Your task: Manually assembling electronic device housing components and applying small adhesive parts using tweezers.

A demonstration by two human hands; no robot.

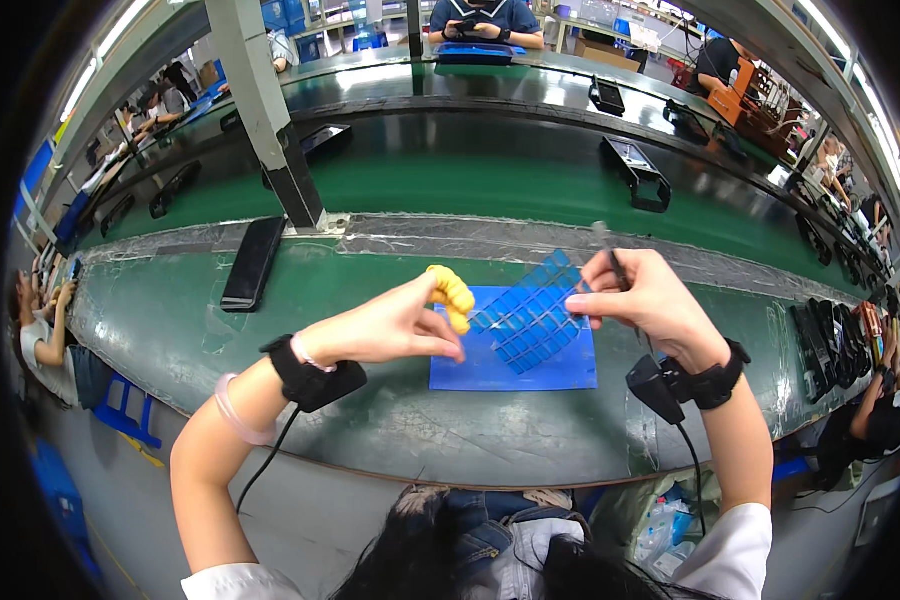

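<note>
My right hand (640, 300) pinches a clear sheet of small blue rectangular pieces set in a grid (530, 318) by its right edge, holding it tilted. A slim dark tool (618, 268) with a greyish tip, perhaps tweezers, also sits in that hand. My left hand (395, 322) is by the sheet's left corner, with yellow covers (452, 292) on some fingers. Its thumb is apart from the covered fingers; whether a fingertip touches the sheet is unclear. Below the grid sheet, a flat blue mat (515, 376) lies on the green bench (370, 420).
A black rectangular device (254, 264) lies left, near a metal post (270, 130). Several black devices (832, 345) stand in a row at right. Beyond the bench runs a green conveyor (450, 170) carrying black frames (638, 172). A person (485, 25) sits across; others work at both sides.
</note>
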